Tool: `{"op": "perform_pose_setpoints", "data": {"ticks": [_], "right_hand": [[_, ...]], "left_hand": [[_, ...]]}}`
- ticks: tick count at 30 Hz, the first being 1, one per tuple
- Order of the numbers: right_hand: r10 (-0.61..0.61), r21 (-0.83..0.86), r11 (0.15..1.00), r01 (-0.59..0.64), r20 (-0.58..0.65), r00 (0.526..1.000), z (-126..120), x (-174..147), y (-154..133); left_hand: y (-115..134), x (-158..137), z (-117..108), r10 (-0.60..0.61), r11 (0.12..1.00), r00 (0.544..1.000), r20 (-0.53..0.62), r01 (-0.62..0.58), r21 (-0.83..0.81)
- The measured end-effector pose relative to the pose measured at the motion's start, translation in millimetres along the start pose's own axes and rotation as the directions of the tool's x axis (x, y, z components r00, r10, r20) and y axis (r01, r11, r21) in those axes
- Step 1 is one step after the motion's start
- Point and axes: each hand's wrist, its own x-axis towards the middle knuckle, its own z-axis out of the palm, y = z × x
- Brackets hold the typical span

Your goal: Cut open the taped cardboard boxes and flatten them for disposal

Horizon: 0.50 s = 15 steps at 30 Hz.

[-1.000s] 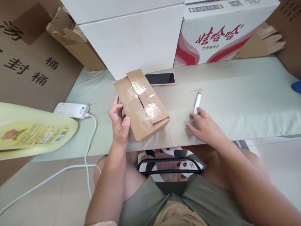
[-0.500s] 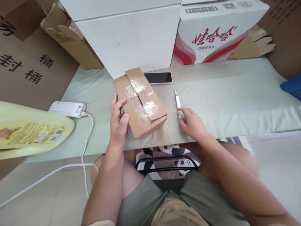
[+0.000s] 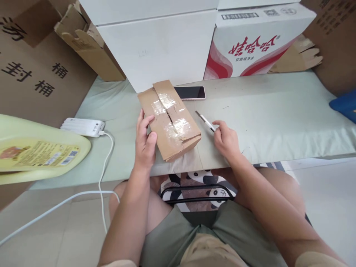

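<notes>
A small brown cardboard box (image 3: pixel 174 120) sits slantwise on the cloth-covered surface, with clear tape across its top seam. My left hand (image 3: pixel 146 142) grips its left side, the fingers and thumb resting along the edge. To the right of the box, my right hand (image 3: pixel 226 141) is closed round the rear end of a slim silver utility knife (image 3: pixel 205 121). The knife's front end points up and left towards the box, apart from it. A phone (image 3: pixel 191 92) with a dark screen lies behind the box, which covers its left part.
White cartons (image 3: pixel 158 52) and a red-and-white water carton (image 3: pixel 253 44) stand along the back. On the left are a white power bank (image 3: pixel 82 127) with a cable (image 3: pixel 107 163) and a yellow jug (image 3: pixel 41 148). A blue object (image 3: pixel 343 106) sits at the right edge.
My right hand has taken hold of the utility knife and turned its front end left, towards the box. My left hand stays on the box; the view has shifted slightly.
</notes>
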Motion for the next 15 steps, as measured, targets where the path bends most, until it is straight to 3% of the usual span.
{"op": "perform_pose_setpoints", "data": {"ticks": [6,9,12,15], "right_hand": [[0.014,0.266,0.964,-0.017,0.015,1.0,-7,-5,-8],[0.041,0.407,0.913,0.023,-0.146,0.988,-11,-8,-13],[0.059,0.524,0.84,0.14,-0.346,0.936,-17,-11,-19],[-0.076,0.503,0.823,0.264,-0.363,0.929,-29,-21,-24]], "left_hand": [[3,-2,3,0.017,1.0,1.0,0.01,-0.016,-0.01],[6,-3,5,0.007,1.0,1.0,0.005,-0.007,-0.004],[10,-3,6,0.005,1.0,1.0,0.0,-0.005,0.006],[13,-2,6,0.003,1.0,1.0,0.016,-0.003,0.017]]}}
